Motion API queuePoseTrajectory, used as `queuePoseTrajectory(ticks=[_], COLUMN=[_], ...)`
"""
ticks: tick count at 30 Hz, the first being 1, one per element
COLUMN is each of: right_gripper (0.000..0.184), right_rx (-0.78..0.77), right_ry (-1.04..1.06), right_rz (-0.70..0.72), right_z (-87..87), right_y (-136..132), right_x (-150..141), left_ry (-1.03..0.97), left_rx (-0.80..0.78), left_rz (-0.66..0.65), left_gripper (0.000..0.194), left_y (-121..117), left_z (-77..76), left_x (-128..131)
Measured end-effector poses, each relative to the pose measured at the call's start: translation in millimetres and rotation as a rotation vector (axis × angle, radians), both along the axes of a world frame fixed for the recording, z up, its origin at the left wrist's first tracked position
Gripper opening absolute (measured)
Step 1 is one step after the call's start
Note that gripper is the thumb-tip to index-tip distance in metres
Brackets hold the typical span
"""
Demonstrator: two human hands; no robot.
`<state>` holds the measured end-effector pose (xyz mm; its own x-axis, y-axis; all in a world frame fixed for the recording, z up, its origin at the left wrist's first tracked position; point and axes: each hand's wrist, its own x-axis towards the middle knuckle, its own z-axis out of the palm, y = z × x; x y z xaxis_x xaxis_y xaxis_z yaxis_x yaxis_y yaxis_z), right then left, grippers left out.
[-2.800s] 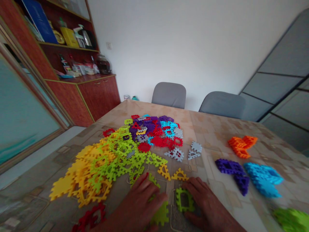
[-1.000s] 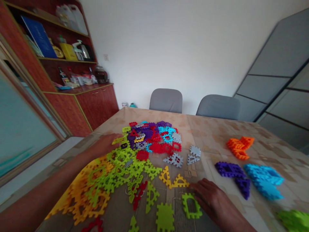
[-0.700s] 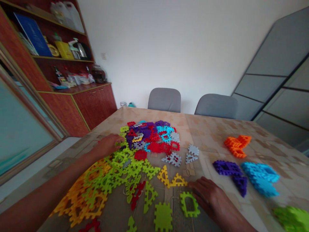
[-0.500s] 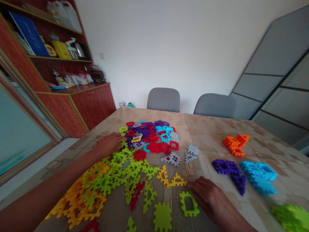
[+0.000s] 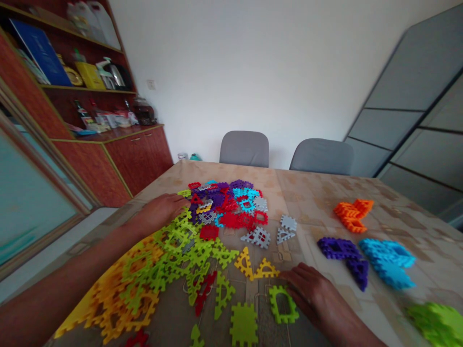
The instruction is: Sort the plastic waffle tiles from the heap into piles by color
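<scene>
My left hand (image 5: 162, 212) reaches to the left edge of a mixed pile of plastic interlocking building pieces. Its fingers stretch out beside a small lime-green piece (image 5: 184, 193) and the purple pieces (image 5: 217, 200); the fingertips are partly hidden, and nothing shows in its grasp. Below it spread lime-green pieces (image 5: 181, 255) and yellow-orange pieces (image 5: 119, 299). My right hand (image 5: 311, 291) rests on the table with fingers extended, its tips by a yellow triangular piece (image 5: 266, 268) and a lime-green square frame (image 5: 282, 304). A solid green square (image 5: 244, 324) lies nearer me.
On the right stand grouped pieces: orange (image 5: 352, 214), purple (image 5: 342, 250), light-blue (image 5: 388, 260) and blurred green (image 5: 436, 323). Grey pieces (image 5: 288, 222) lie mid-table. Two grey chairs (image 5: 244, 148) stand at the table's (image 5: 307, 193) far side. A cabinet (image 5: 137, 159) is at left.
My left hand has shifted slightly up and away, now covering more of the small lime-green piece by its fingertips. My right hand stays in place.
</scene>
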<state>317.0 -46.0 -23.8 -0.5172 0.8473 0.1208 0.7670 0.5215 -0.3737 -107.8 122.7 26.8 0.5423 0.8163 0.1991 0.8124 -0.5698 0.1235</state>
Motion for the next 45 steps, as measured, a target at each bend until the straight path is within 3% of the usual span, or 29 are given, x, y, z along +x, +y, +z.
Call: queuePoseTrajectory(ticks=[4,7,11,15,21,23,27,29,32,37,41,45], right_gripper=[0.026,0.028,0.034,0.037,0.038,0.036,0.059,0.062,0.057,0.048,0.043,0.049], right_rx=[-0.009,-0.008,-0.088,-0.191,-0.361,-0.355,-0.274,-0.262,-0.272,-0.229,-0.300,-0.343], right_ry=[0.062,0.191,0.383,0.532,0.729,0.717,0.615,0.572,0.444,-0.027,-0.216,-0.300], right_rz=[-0.019,-0.046,-0.082,-0.031,0.018,-0.016,-0.097,-0.116,-0.189,-0.458,-0.453,-0.451], right_z=[2.3,3.4,8.0,17.3,29.2,31.3,33.4,34.5,37.2,40.8,38.6,36.3], right_y=[-2,-5,-13,-22,-26,-27,-30,-31,-29,-25,-25,-24], right_x=[-1,-3,-12,-23,-28,-27,-24,-22,-16,-16,-31,-40], left_ry=[-0.232,-0.399,-0.527,-0.601,-0.638,-0.643,-0.654,-0.655,-0.643,-0.614,-0.544,-0.472], left_rx=[0.054,0.009,-0.192,-0.333,-0.380,-0.364,-0.321,-0.296,-0.264,-0.217,-0.210,-0.172], left_rz=[0.024,-0.034,-0.293,-0.531,-0.684,-0.686,-0.676,-0.674,-0.653,-0.516,-0.403,-0.235], left_gripper=[0.030,0.025,0.021,0.018,0.016,0.016,0.017,0.018,0.015,0.021,0.021,0.023], left_y=[-13,-34,-74,-103,-105,-103,-101,-101,-97,-87,-80,-69], left_z=[8.5,6.5,-5.0,-12.3,-12.9,-13.9,-15.7,-16.5,-18.6,-24.4,-29.9,-28.8], left_x=[9,33,85,132,169,175,187,192,197,184,155,109])
